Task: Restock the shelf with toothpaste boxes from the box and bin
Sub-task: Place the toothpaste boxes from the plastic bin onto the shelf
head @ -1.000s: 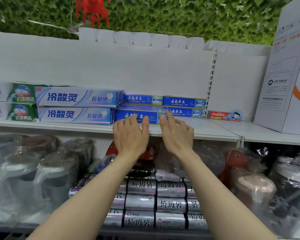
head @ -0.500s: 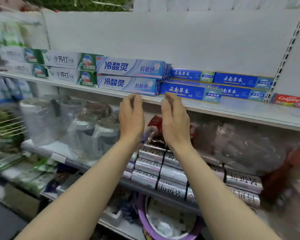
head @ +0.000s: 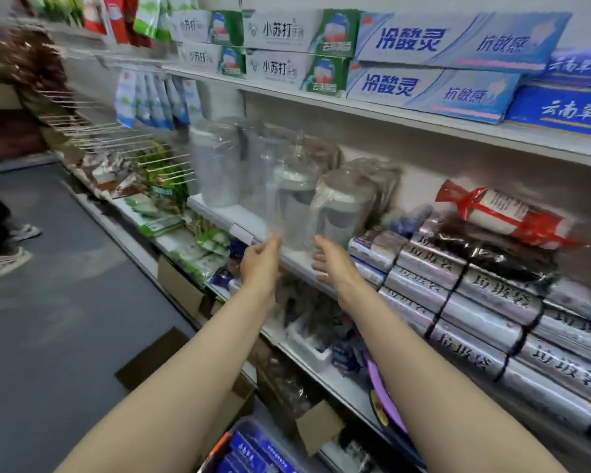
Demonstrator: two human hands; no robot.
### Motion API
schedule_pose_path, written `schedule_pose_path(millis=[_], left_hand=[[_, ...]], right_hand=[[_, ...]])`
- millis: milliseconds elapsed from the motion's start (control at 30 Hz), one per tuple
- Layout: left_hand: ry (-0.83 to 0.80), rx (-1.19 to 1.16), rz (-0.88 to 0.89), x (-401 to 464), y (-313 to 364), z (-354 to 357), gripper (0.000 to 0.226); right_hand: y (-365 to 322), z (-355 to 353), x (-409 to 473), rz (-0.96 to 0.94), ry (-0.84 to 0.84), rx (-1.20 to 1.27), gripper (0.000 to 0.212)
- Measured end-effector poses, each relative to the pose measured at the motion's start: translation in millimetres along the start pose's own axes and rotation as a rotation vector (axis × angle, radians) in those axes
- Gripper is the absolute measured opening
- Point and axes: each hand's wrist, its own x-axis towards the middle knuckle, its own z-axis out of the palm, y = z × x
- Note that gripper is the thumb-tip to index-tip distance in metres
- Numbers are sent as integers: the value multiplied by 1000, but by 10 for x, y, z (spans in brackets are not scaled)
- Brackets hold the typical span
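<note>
Several toothpaste boxes [head: 434,68] already line the top shelf's [head: 372,112] front edge, while both empty hands, left [head: 260,262] and right [head: 333,266], fingers apart, hang over more blue boxes [head: 249,452] in the bin [head: 215,455] below, left to shelve.

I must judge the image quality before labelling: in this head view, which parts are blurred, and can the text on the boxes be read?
Head view: motion blur smears the left side, worst on the wire hooks and hanging packets; both hands, left hand and right hand, look soft; large print on the toothpaste boxes is readable, small print not; wide-angle lens tilts the shelf; lighting even, glare only on the plastic-wrapped jugs.
</note>
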Motion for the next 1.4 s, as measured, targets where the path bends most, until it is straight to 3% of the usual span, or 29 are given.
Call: schedule_pose_path(millis=[67,200,267,367,467,567,800,933,1000,1067,1200,1333,1400], left_hand=[[-2,46,-30,171,-121,-179,39],[-3,103,-117,522,-439,-488,28],[-11,139,-162,698,-642,-637,30],[10,214,-231,913,-987,-848,30],[56,301,-283,1066,-1369,-1024,34],[75,366,-359,1139,-1817,-1201,29],[182,394,-585,1124,-3295,-1715,30],[151,456,-707,1054,-4422,-2048,45],[153,455,-762,996,-4879,-2161,42],[154,454,-834,940,-5486,-2316,37],[206,446,-893,897,-6030,-2330,55],[202,458,-928,971,-6497,-2301,45],[191,432,-958,1011,-6764,-2305,49]], right_hand=[[171,205,133,22,20,-22,16],[502,556,371,106,5,-108,20],[680,717,434,146,14,-93,33],[1062,931,515,237,46,-135,24],[1620,1069,647,359,84,-170,48],[2090,1158,587,477,84,-159,32],[3774,1268,570,692,76,-253,26],[4807,1333,519,830,24,-274,27],[5296,1345,495,874,-4,-303,30],[5750,1348,491,886,-19,-343,29],[6461,1348,537,919,-18,-353,27],[6908,1388,607,866,14,-314,19],[7132,1409,639,817,13,-298,25]])
